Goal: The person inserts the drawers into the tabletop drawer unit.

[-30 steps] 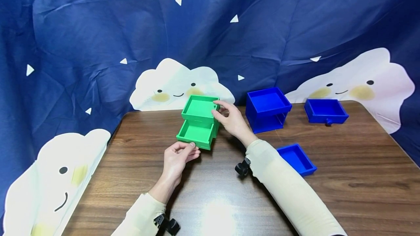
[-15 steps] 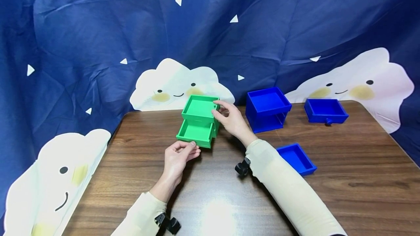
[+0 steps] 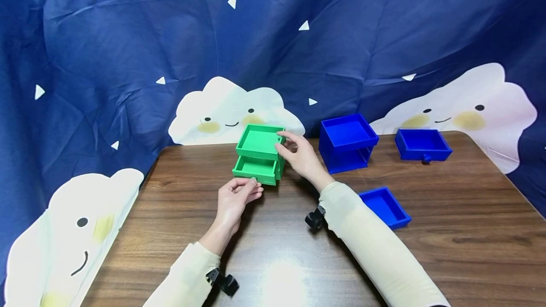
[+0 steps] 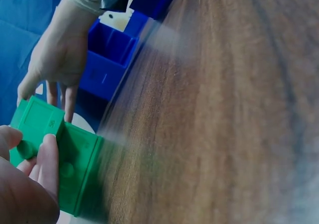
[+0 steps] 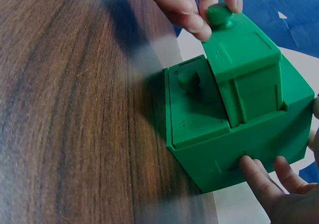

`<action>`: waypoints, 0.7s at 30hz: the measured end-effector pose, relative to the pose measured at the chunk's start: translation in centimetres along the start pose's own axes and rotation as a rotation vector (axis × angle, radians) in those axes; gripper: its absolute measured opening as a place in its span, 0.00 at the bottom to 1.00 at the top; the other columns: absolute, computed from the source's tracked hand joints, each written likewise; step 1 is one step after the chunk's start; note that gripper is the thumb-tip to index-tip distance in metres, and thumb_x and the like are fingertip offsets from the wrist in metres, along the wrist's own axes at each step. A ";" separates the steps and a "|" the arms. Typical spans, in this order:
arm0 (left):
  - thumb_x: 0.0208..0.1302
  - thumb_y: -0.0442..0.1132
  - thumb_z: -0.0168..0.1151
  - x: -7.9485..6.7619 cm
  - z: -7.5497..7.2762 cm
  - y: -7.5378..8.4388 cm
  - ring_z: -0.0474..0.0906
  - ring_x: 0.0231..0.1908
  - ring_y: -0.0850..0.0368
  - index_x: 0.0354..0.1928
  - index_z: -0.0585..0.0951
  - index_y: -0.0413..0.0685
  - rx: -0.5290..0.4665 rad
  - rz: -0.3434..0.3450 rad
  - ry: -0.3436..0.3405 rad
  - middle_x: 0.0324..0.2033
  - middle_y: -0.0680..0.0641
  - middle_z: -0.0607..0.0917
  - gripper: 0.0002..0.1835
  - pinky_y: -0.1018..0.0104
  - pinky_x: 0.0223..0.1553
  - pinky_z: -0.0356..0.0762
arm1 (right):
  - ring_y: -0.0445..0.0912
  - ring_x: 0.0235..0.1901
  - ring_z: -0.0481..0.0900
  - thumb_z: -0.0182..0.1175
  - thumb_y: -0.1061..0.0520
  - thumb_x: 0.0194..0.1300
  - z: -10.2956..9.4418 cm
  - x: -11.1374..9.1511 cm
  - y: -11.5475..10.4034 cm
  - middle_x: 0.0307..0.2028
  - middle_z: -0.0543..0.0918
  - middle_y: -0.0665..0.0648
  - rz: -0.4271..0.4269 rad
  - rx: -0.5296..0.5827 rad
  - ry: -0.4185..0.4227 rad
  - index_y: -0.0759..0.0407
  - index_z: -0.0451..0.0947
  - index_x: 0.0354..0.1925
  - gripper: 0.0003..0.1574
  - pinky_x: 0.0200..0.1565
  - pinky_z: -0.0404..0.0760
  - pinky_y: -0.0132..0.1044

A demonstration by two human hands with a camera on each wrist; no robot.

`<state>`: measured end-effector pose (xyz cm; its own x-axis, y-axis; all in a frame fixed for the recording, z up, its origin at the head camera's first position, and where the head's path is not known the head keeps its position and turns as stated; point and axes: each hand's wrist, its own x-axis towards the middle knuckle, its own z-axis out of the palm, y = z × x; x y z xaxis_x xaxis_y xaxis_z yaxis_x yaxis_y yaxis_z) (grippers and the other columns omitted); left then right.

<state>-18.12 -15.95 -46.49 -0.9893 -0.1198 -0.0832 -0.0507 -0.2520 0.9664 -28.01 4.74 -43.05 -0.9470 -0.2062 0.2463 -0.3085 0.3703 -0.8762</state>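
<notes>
A small green drawer cabinet (image 3: 261, 140) with a tray-like top stands near the table's back edge. Its upper drawer (image 3: 256, 167) sticks partly out; below it, the lower drawer (image 5: 197, 104) is flush in the body in the right wrist view. My left hand (image 3: 233, 200) pinches the upper drawer's round knob (image 5: 220, 16) between thumb and fingers. On the cabinet's right side, my right hand (image 3: 300, 155) holds the body, two fingertips over the top rim and others against the side wall (image 5: 259, 154).
Right of the green cabinet stands a blue cabinet (image 3: 326, 153) with an open front. A blue drawer with a knob (image 3: 425, 151) lies further right. Another blue drawer (image 3: 386, 207) is partly behind my right sleeve (image 3: 362, 231). A patterned blue curtain (image 3: 273, 37) hangs behind the table (image 3: 183, 212).
The green upper drawer has slid further into its cabinet, my left hand moving forward with it. My right hand and the blue pieces have stayed in place.
</notes>
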 end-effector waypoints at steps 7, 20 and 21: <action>0.73 0.28 0.66 0.8 0.3 -0.2 0.93 0.36 0.54 0.45 0.82 0.34 0.019 0.000 0.002 0.39 0.35 0.93 0.03 0.61 0.44 0.94 | 0.61 0.58 0.83 0.64 0.51 0.79 0.0 0.0 0.1 0.57 0.83 0.68 0.003 -0.002 0.004 0.58 0.78 0.72 0.29 0.65 0.82 0.59; 0.75 0.30 0.66 2.0 0.8 0.0 0.92 0.36 0.57 0.49 0.82 0.31 0.013 -0.009 -0.003 0.38 0.39 0.93 0.08 0.67 0.40 0.92 | 0.60 0.58 0.83 0.64 0.50 0.80 -0.1 0.0 0.0 0.57 0.83 0.67 0.013 -0.008 -0.005 0.56 0.77 0.73 0.29 0.64 0.83 0.57; 0.75 0.30 0.66 2.1 0.8 0.0 0.92 0.36 0.58 0.49 0.82 0.30 0.016 -0.008 -0.003 0.38 0.39 0.93 0.08 0.67 0.40 0.92 | 0.60 0.58 0.83 0.64 0.50 0.79 -0.1 0.0 0.0 0.56 0.83 0.67 0.012 -0.008 -0.005 0.56 0.77 0.73 0.29 0.64 0.83 0.58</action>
<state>-20.34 -15.41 -46.48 -0.9893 -0.1145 -0.0902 -0.0609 -0.2374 0.9695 -27.99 4.80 -43.01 -0.9504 -0.2058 0.2333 -0.2974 0.3803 -0.8757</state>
